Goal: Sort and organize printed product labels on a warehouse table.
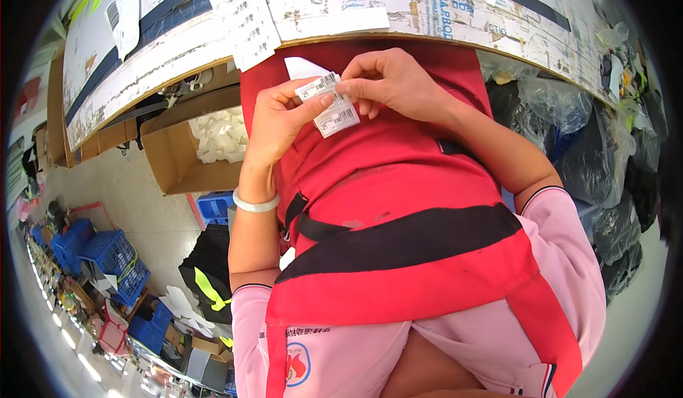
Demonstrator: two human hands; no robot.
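In front of my red apron, just below the table edge, I hold a white label strip printed with black barcodes. My left hand grips it, thumb on top of the upper label. My right hand has thumb and forefinger pinched together at the strip's upper right edge; its other fingers curl behind that edge. A plain white paper end sticks up behind my left fingers. Part of the strip is hidden by my fingers.
The worn table bears a sheet of barcode labels overhanging its front edge. Beneath, at left, stands a cardboard box of crumpled white paper scraps. Clear plastic bags crowd the right. Blue crates stand farther left.
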